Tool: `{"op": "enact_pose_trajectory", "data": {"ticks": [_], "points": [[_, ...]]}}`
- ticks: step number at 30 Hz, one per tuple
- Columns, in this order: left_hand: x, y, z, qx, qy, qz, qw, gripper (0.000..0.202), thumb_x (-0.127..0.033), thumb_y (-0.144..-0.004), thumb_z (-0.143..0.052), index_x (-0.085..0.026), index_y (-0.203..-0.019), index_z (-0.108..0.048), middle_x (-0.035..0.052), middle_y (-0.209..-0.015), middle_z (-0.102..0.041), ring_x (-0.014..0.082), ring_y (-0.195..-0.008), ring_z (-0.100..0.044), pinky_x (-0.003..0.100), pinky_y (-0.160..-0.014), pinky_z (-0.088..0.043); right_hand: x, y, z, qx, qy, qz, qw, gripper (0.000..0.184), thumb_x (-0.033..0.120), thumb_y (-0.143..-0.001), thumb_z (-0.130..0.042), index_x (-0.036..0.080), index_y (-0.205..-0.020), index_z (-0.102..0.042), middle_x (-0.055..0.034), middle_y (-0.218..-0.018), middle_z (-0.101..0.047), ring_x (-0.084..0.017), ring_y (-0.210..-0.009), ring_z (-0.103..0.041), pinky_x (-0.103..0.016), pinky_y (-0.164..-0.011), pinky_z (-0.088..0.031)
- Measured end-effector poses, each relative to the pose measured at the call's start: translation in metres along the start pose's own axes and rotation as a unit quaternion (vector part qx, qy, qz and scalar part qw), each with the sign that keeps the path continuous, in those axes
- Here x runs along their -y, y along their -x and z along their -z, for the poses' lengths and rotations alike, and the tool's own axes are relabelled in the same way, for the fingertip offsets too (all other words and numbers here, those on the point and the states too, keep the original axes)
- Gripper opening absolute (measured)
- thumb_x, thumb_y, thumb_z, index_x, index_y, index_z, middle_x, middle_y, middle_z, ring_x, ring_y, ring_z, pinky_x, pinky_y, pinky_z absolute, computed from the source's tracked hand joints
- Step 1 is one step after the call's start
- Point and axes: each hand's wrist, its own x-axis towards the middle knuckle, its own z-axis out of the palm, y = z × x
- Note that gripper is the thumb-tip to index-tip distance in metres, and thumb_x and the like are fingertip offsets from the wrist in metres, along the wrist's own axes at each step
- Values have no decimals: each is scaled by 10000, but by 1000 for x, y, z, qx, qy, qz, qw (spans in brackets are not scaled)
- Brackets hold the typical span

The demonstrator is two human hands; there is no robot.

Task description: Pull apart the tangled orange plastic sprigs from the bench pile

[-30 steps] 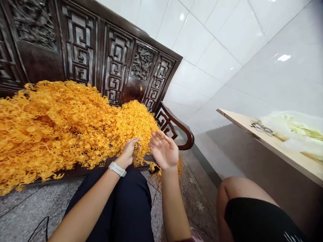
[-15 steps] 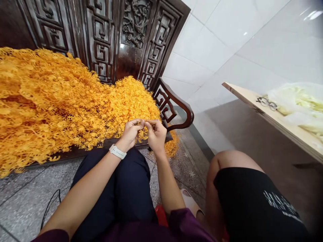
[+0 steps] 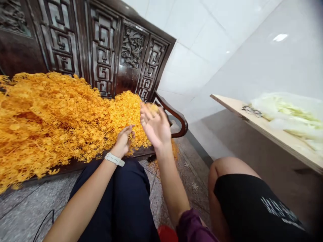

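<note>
Right hand blurred, fingertips smeared. Left hand: fingertips buried in orange plastic pile, grip unreadable. Pile runs off frame at 9 o'clock. Bag at 3 o'clock hazy, cut off, contents unclear.

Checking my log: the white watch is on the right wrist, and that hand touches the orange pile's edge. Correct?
No. The head view shows the white watch on the left wrist; that left hand touches the orange pile at its edge.

Orange plastic sprigs look waxy and slightly glossy. The surface under them is dark carved wood, lacquered shiny. White wall tiles gleam; the speckled stone floor is dull.
</note>
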Motion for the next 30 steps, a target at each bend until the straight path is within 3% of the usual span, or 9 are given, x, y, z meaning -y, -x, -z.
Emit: {"op": "enact_pose_trajectory", "data": {"ticks": [2,4,6,11,14,18,21,26,30], "points": [[-1,2,0,-4,2,-5,1000,360,-363,-778,-896,-144,-1029,-760,14,-766,-636,89,-641,-550,172,-562,-434,-11,0,-11,-110,-152,-86,978,556,380,-1101,-228,165,-849,-675,-90,-884,-755,-115,-697,-671,-232,-635,-606],[-3,2,-1,-9,3,-10,1000,378,-364,-774,-902,-147,-1054,-771,44,-865,-689,96,-705,-590,160,-578,-451,-13,15,-26,-215,-313,-178,908,355,335,-1064,-375,169,-972,-675,-92,-949,-745,-151,-746,-672,-272,-664,-586],[-3,3,-3,-4,1,-6,1000,432,-369,-766,-914,-154,-1115,-777,70,-962,-720,105,-763,-621,152,-579,-453,-13,35,-43,-269,-295,-223,889,205,347,-981,-572,182,-1047,-673,-85,-1007,-722,-180,-847,-661,-304,-755,-562],[6,8,-10,28,-1,-25,999,475,-412,-758,-922,-173,-1144,-783,88,-1084,-727,122,-857,-650,172,-671,-498,-26,74,-59,-207,1,-179,962,206,379,-941,-708,181,-998,-722,-76,-979,-705,-203,-907,-624,-341,-856,-487],[9,12,-14,45,-101,-85,990,466,-486,-810,-864,-174,-1144,-777,100,-1136,-725,155,-914,-648,211,-725,-504,-41,82,-55,-252,-4,-200,947,256,381,-1022,-603,175,-912,-707,-45,-841,-692,-168,-751,-604,-309,-752,-464],[9,13,-15,148,-248,-74,955,497,-643,-889,-708,-148,-931,-731,38,-755,-636,151,-657,-539,249,-593,-418,-63,79,-43,-336,-18,-239,911,286,434,-1005,-613,169,-912,-667,-30,-824,-653,-166,-751,-581,-300,-741,-448],[10,13,-14,209,-299,-54,930,461,-602,-880,-702,-155,-771,-665,18,-652,-574,149,-595,-492,263,-576,-372,-66,77,-32,-345,-54,-258,901,292,441,-983,-611,175,-864,-614,-5,-772,-584,-150,-708,-522,-283,-692,-424],[14,20,-19,187,-288,-119,932,254,-394,-787,-727,-177,-662,-693,58,-656,-625,186,-636,-519,303,-614,-374,-22,96,-24,-214,-126,-261,933,346,403,-1027,-580,194,-754,-539,17,-688,-496,-123,-622,-448,-255,-595,-377],[13,9,-16,157,-251,-118,948,253,-394,-731,-755,-189,-610,-670,58,-612,-600,181,-592,-504,307,-577,-361,24,137,-15,-178,-236,-177,939,340,403,-1048,-576,206,-771,-550,2,-672,-516,-122,-604,-481,-250,-575,-408]]}}
